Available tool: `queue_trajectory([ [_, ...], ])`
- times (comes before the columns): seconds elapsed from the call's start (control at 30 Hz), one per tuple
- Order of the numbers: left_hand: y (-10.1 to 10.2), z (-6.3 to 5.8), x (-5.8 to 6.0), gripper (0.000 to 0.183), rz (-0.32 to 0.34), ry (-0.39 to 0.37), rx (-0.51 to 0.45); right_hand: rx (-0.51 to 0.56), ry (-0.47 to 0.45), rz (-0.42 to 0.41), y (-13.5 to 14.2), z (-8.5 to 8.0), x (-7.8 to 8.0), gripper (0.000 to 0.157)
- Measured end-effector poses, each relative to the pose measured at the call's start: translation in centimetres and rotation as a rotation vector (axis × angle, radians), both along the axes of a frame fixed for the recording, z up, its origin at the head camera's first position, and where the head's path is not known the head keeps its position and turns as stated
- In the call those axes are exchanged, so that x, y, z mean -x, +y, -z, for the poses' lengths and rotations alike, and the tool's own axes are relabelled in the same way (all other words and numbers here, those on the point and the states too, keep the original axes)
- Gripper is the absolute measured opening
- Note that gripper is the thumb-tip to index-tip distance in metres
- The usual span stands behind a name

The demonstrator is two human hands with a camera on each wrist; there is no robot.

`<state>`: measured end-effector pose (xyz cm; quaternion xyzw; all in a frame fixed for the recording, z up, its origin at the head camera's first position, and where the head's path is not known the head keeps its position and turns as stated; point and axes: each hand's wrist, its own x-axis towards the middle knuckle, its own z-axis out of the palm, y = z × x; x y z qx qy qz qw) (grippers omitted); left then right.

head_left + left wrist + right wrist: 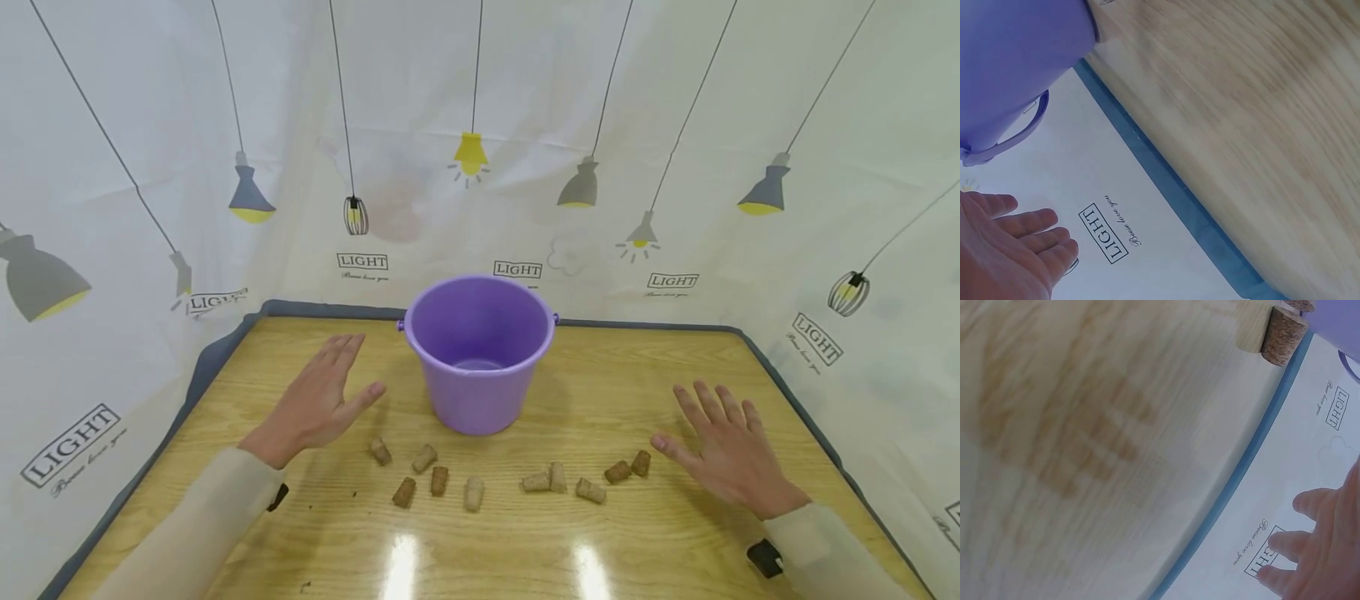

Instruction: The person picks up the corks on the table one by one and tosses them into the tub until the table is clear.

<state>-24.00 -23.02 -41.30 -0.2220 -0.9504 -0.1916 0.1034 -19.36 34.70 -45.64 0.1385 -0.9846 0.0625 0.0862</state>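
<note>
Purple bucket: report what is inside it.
Inside the purple bucket, only bare inner wall and a far strip of floor show. Its near wall hides the rest, so anything lying there cannot be seen.

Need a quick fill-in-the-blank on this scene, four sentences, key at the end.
1. The bucket is ____ in color.
2. The corks lying on the table number ____ in the head view.
3. The left hand and the right hand each hold ____.
4. The boxed word printed on the wall cloth is ____.

Missing words: purple; ten; nothing; LIGHT.
</note>
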Motion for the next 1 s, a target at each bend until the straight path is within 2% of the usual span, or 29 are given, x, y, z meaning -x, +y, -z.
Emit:
queue_trajectory([
  [0.67, 2.1, -1.0, 0.8, 0.087, 0.029, 0.023, -0.105, -0.002, 0.008, -0.013, -0.7, -0.5, -0.3, 0.090],
  [1.0, 3.0, -1.4, 1.4, 0.088, 0.036, 0.015, -0.143, 0.046, 0.031, -0.058, -0.9, -0.1, -0.3, 0.089],
])
